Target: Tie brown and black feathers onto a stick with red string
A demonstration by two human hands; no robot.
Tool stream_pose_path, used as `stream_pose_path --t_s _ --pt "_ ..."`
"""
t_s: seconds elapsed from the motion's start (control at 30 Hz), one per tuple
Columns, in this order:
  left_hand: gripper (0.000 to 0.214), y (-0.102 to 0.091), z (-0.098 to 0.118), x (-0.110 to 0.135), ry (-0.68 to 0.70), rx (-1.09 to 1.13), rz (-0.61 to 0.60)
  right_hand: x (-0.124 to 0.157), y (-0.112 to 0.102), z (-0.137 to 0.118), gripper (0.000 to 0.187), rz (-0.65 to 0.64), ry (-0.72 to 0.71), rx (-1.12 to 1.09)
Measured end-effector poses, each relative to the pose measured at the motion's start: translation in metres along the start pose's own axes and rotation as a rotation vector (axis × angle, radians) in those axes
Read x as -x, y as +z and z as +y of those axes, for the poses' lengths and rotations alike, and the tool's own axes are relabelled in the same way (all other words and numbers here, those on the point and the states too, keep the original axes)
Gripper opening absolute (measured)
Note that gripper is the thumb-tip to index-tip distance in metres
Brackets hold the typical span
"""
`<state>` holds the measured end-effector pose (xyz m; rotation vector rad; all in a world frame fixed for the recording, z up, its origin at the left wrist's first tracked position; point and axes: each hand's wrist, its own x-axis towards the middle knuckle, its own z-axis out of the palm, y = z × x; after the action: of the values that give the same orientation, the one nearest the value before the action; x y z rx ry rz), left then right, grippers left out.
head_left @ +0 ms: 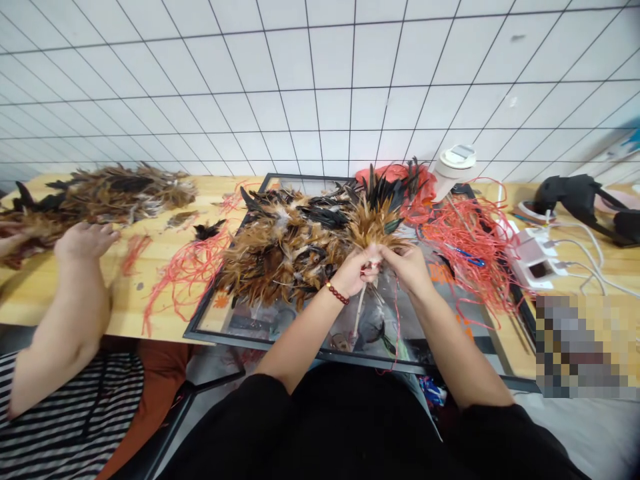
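A fan-shaped bundle of brown and black feathers [373, 223] stands up between my hands, its pale quill ends pointing down. My left hand [356, 272] is closed around the base of the bundle, a dark red bead bracelet on its wrist. My right hand [406, 265] pinches at the same base from the other side. A thin pink string [397, 320] hangs from the fingers towards the table edge. Below the grip, a pale stick [359, 313] slants down. A large heap of loose brown feathers [280, 260] lies just left of my hands.
A black-framed glass panel [210, 333] lies under the feathers. Tangled pink string [475, 247], a white cup-like device [453, 167] and a white charger with cables [537, 257] are at the right. At the left, a co-worker's hand [87, 241] rests near another feather pile [127, 193].
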<state>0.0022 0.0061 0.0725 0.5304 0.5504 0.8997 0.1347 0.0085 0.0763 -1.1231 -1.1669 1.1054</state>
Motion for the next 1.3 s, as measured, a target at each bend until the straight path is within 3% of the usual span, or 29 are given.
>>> stream_pose_path --t_s 0.13,0.23,0.3,0.4,0.5,0.57,0.63,0.83,0.93,1.03,1.17,1.23,1.3 --pt "0.041 0.000 -0.003 0.004 0.042 -0.049 -0.051 0.004 0.001 -0.006 0.044 -0.053 0.105 -0.094" --pt "0.034 -0.001 -0.002 0.005 0.054 -0.040 -0.013 0.007 -0.002 -0.011 0.049 -0.119 0.258 -0.203" --pt "0.028 -0.003 -0.001 0.005 0.051 0.005 0.009 0.007 -0.005 -0.010 0.049 -0.083 0.267 -0.223" --pt "0.018 -0.005 -0.001 0.004 0.089 0.099 0.041 0.008 -0.010 0.000 0.055 0.099 0.092 -0.065" --pt "0.012 -0.006 -0.003 0.001 0.164 0.133 0.123 0.014 -0.009 0.008 0.039 0.234 -0.183 0.363" --pt "0.012 -0.006 -0.005 -0.003 0.196 0.117 0.165 0.018 -0.006 0.011 0.028 0.197 -0.296 0.629" --pt "0.015 -0.008 -0.007 -0.008 0.218 0.096 0.194 0.021 0.000 0.012 0.023 0.113 -0.313 0.735" --pt "0.050 -0.019 -0.012 -0.018 0.152 0.059 0.147 0.017 0.007 0.020 0.027 -0.091 -0.027 0.389" --pt "0.064 -0.025 -0.011 -0.016 0.102 0.106 0.062 0.011 -0.003 0.027 0.031 -0.069 0.040 0.183" --pt "0.057 -0.029 -0.008 -0.011 0.068 0.164 -0.014 0.001 -0.026 0.034 0.032 0.102 -0.022 0.239" --pt "0.043 -0.029 -0.008 -0.007 0.060 0.189 -0.064 -0.006 -0.052 0.040 0.029 0.297 -0.074 0.619" --pt "0.040 -0.029 -0.009 -0.007 0.049 0.189 -0.066 -0.002 -0.046 0.040 0.034 0.272 -0.064 0.610" --pt "0.039 -0.029 -0.011 -0.008 0.042 0.177 -0.050 0.003 -0.029 0.038 0.040 0.107 0.026 0.376"
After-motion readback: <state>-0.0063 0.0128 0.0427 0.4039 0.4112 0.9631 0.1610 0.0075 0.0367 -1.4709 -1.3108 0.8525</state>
